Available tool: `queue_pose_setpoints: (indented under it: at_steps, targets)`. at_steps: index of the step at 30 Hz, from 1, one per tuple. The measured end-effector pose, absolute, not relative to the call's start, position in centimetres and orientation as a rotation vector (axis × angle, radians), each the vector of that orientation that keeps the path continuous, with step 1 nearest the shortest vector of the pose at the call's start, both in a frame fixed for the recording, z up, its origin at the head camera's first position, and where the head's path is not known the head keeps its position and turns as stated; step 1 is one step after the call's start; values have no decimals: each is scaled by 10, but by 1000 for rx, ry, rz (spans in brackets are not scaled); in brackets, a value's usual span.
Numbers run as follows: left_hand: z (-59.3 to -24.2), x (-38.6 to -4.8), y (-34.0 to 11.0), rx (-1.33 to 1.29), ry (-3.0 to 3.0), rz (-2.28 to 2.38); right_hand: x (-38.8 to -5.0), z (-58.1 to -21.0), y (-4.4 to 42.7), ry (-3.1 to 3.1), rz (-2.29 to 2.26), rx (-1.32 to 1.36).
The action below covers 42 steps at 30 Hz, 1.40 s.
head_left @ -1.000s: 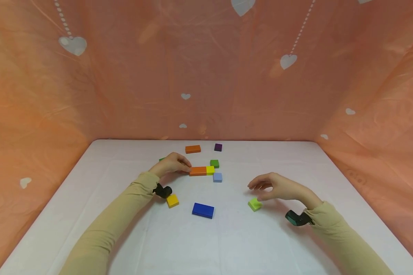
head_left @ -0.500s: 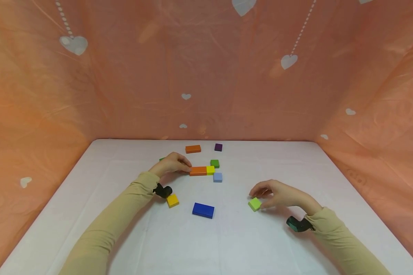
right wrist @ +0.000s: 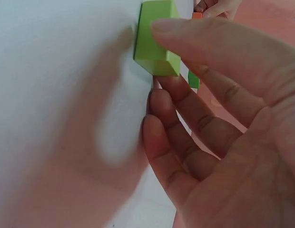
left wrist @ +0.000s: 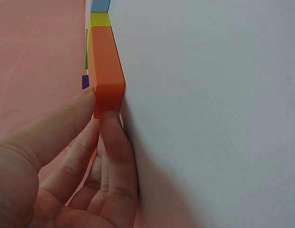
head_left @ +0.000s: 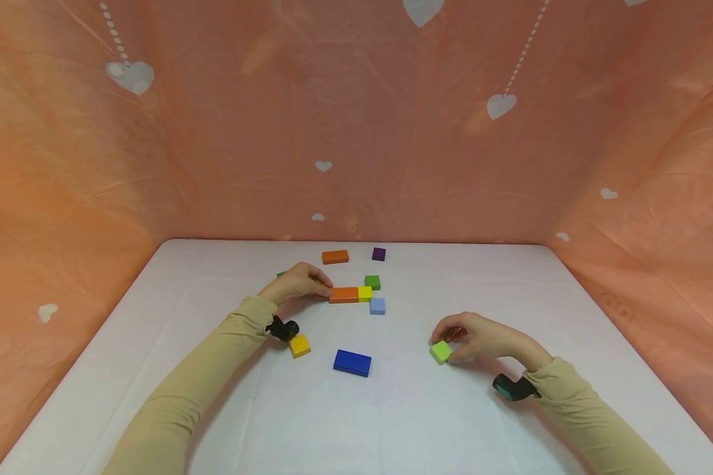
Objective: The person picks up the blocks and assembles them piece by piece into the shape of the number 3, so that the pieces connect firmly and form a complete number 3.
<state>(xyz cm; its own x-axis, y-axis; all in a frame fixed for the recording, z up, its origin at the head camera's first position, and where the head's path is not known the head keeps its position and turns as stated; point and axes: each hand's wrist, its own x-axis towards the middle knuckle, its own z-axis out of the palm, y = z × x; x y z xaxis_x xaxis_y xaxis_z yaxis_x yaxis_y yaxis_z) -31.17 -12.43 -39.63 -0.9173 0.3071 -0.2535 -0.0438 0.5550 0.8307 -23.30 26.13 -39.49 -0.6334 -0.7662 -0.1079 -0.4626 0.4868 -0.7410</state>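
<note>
At the middle of the white table, an orange block lies end to end with a small yellow block. My left hand holds the orange block's near end, thumb at one side and fingertips against the end, as the left wrist view shows. A light blue block and a green block sit by the yellow one, in front and behind. Over on the right, my right hand pinches a lime green block. The right wrist view has the thumb on that block, with its other side partly hidden.
A blue block lies nearer on the white table. The amber block is close to my left wrist. Farther back are another orange block and a dark purple block. A green piece is mostly hidden behind my left hand.
My right hand has come down to the lime green block and its fingers have closed around it. The left hand has stayed at the orange block.
</note>
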Motion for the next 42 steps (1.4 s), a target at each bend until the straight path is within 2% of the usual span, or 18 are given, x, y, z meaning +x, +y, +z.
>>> queue_pose_setpoints:
  at_steps: [13, 42]
  targets:
    - [-400, -311, -125, 209, 2393, 1342, -238, -394, 252, 2328, -944, -1066]
    - [-397, -309, -124, 207, 2415, 1335, -274, -382, 175, 2384, -924, -1194]
